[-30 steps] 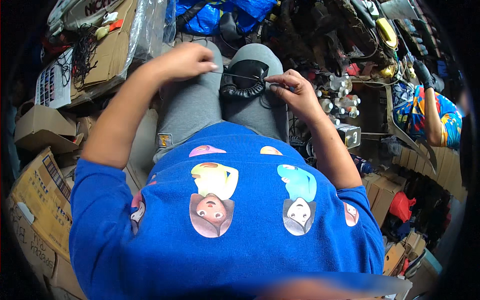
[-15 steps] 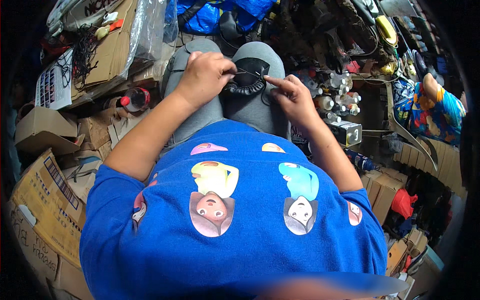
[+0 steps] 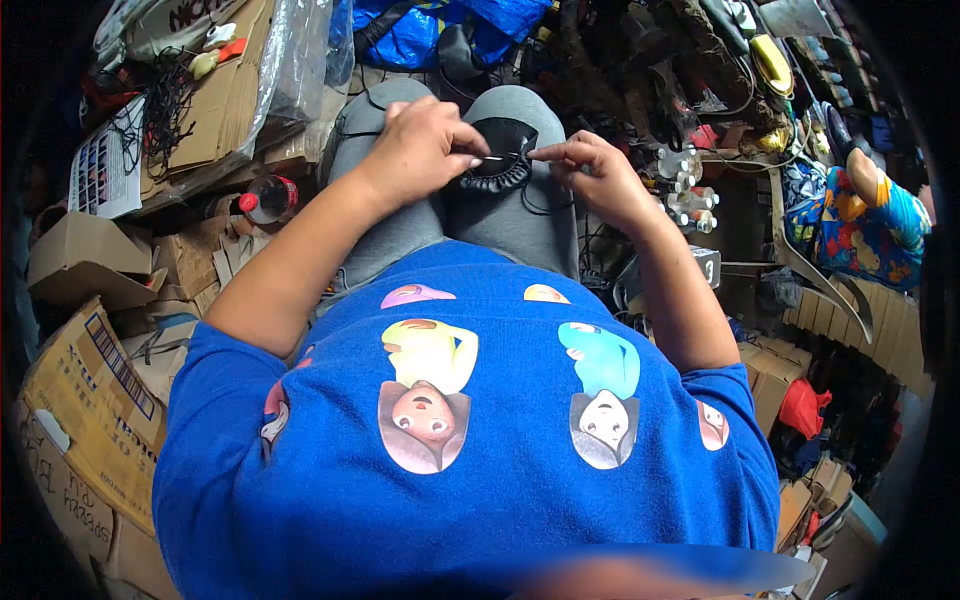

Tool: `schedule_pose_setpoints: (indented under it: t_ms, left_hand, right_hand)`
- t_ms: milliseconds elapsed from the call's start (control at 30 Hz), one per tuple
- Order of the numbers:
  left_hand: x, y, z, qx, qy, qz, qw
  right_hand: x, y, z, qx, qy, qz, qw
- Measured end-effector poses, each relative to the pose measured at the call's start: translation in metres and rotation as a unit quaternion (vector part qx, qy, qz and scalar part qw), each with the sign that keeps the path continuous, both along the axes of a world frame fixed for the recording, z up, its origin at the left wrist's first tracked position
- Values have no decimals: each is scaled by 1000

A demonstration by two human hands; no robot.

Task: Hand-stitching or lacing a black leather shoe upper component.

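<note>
A black piece (image 3: 508,134) with a smooth, leather-like top and a gathered, ruched edge lies on my right thigh. My left hand (image 3: 425,147) is closed in a pinch at the piece's left side, holding a thin, shiny needle (image 3: 494,157) that points right across it. On the other side my right hand (image 3: 598,178) has its thumb and index finger pinched beside the piece, the index tip close to its right edge. A dark thread (image 3: 540,210) hangs in a loop below these fingers. Exactly where the thread enters the piece is too small to see.
Cardboard boxes (image 3: 85,262) and a red-capped bottle (image 3: 268,200) stand at left. Several small clear bottles (image 3: 690,208) cluster at right. Blue plastic sheeting (image 3: 410,38) lies ahead of my knees. At far right is a person's arm in a colourful sleeve (image 3: 905,232).
My right hand has moved slightly right and its thread loop hangs more openly. My left hand has turned a little, with the needle now showing lower across the black piece.
</note>
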State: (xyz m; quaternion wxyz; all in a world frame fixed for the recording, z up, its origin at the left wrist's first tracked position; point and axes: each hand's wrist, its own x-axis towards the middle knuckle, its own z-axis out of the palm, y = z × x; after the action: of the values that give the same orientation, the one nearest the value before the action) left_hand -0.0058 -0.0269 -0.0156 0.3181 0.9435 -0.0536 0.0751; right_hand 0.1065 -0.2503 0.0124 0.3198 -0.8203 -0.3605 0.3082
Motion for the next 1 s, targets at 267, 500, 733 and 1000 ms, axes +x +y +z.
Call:
schedule_pose_setpoints:
  t_ms: [267, 500, 733, 1000]
  left_hand:
    - [7, -4, -17, -155, -61, 14, 986]
    - [17, -2, -25, -145, -3, -17, 989]
    - [17, -5, -25, -136, -14, -18, 990]
    - [24, -2, -21, -116, -10, -95, 989]
  right_hand:
    - [-18, -7, -10, 42, 27, -52, 997]
    - [8, -4, -14, 39, 68, -13, 997]
    - [12, -2, -17, 33, 92, -13, 995]
    - [17, -6, -21, 43, 132, -6, 990]
